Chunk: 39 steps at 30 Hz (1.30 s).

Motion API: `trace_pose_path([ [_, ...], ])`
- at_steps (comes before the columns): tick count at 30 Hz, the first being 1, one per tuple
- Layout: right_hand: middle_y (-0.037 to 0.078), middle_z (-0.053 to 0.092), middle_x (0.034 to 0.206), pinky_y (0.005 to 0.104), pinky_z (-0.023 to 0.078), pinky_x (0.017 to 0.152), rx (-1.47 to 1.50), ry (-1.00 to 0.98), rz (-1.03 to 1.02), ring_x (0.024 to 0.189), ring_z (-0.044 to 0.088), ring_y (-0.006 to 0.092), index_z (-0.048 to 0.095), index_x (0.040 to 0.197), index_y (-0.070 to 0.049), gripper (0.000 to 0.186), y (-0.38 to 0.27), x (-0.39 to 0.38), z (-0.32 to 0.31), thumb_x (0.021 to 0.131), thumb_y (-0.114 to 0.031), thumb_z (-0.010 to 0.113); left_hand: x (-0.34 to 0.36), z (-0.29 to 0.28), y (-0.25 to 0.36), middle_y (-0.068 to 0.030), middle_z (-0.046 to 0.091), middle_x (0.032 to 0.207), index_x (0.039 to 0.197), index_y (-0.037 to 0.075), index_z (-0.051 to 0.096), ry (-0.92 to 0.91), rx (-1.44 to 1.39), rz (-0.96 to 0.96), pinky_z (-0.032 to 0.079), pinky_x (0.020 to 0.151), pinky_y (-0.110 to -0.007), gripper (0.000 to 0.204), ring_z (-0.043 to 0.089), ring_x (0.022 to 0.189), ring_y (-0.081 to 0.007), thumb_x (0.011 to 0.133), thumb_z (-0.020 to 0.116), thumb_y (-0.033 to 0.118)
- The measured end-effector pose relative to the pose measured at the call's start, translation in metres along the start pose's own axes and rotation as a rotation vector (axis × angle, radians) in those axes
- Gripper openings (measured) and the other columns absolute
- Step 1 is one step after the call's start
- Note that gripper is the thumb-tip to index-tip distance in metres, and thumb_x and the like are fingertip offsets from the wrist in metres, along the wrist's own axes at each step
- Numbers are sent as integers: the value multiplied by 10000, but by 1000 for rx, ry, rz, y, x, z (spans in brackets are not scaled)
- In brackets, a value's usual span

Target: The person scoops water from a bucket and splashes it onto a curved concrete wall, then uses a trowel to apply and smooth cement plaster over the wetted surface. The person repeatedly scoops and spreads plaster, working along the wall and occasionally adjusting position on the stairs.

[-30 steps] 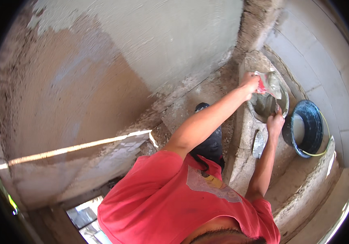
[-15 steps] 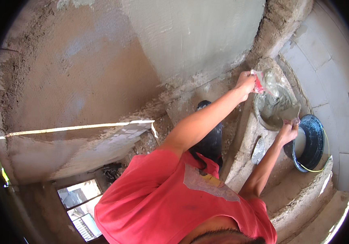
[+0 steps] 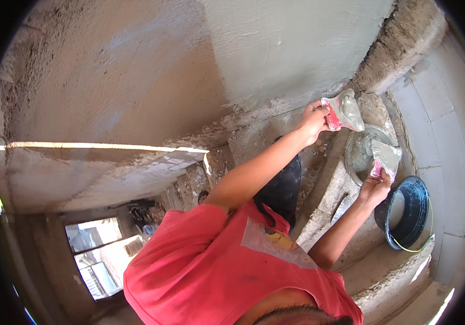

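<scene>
My left hand (image 3: 314, 123) grips a red plastering scraper (image 3: 334, 120), its broad blade heaped with wet grey plaster (image 3: 348, 110). Lower and to the right, my right hand (image 3: 376, 189) is closed on a second scraper (image 3: 386, 155), whose wide blade is smeared with grey. Both blades are apart from each other, held over and beside a round container (image 3: 350, 169) with grey plaster inside. My right hand and its scraper hide part of that container's rim.
A black bucket (image 3: 412, 216) with a thin yellow-green handle stands right of my right forearm. A metal trowel blade (image 3: 342, 208) lies on the rough ledge. Ahead is a wall (image 3: 292, 49), part smooth grey, part brown. Pale blocks (image 3: 433, 124) form the right wall.
My left hand has lifted its plaster-loaded scraper away from the container, and the load shows on the blade. The right scraper has come up out of the container. The view has shifted slightly.
</scene>
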State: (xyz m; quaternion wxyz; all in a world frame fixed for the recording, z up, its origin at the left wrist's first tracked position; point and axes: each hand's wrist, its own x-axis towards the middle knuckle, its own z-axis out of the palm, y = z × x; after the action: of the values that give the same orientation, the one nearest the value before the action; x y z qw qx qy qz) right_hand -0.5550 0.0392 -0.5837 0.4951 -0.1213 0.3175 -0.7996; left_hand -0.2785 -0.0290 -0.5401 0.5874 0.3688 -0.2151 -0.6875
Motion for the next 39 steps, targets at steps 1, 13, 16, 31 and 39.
trace_pose_path([
  [1, 192, 663, 1143, 424, 583, 934, -6, -36, 37, 1036, 677, 298, 576, 1162, 107, 317, 11, -8, 9, 848, 63, 563, -7, -11, 6, -232, 625, 1177, 1265, -71, 502, 22, -38, 30, 640, 829, -536, 259, 704, 1010, -362, 1031, 466, 35],
  [13, 154, 678, 1177, 420, 560, 963, -27, -276, 398, 1074, 672, 274, 566, 1253, 67, 426, 144, -177, 146, 829, 33, 551, -116, -200, 66, -181, 580, 1199, 1312, 13, 375, 275, -407, 280, 532, 1011, -617, 411, 631, 1171, -385, 943, 531, -76],
  [16, 146, 677, 1175, 425, 562, 957, -38, -290, 491, 1074, 671, 275, 575, 1241, 53, 401, 180, -226, 172, 843, 32, 538, -139, -240, 74, -171, 577, 1181, 1332, 30, 367, 352, -431, 258, 521, 1017, -638, 450, 629, 1157, -370, 930, 526, -97],
  [31, 95, 639, 928, 391, 608, 727, -163, 97, 497, 797, 671, 234, 605, 1003, 3, 216, 274, -359, 201, 792, 32, 572, -153, -327, 68, -205, 578, 1298, 1347, 71, 405, 407, -494, 44, 585, 978, -514, 456, 640, 1168, -351, 936, 498, -105],
  [39, 73, 648, 907, 377, 618, 729, -295, 220, 633, 785, 677, 218, 621, 971, -16, 190, 320, -310, 180, 820, 65, 539, -110, -323, 56, -177, 593, 1277, 1319, 57, 442, 536, -546, 79, 601, 946, -508, 309, 663, 1112, -329, 1021, 524, 54],
])
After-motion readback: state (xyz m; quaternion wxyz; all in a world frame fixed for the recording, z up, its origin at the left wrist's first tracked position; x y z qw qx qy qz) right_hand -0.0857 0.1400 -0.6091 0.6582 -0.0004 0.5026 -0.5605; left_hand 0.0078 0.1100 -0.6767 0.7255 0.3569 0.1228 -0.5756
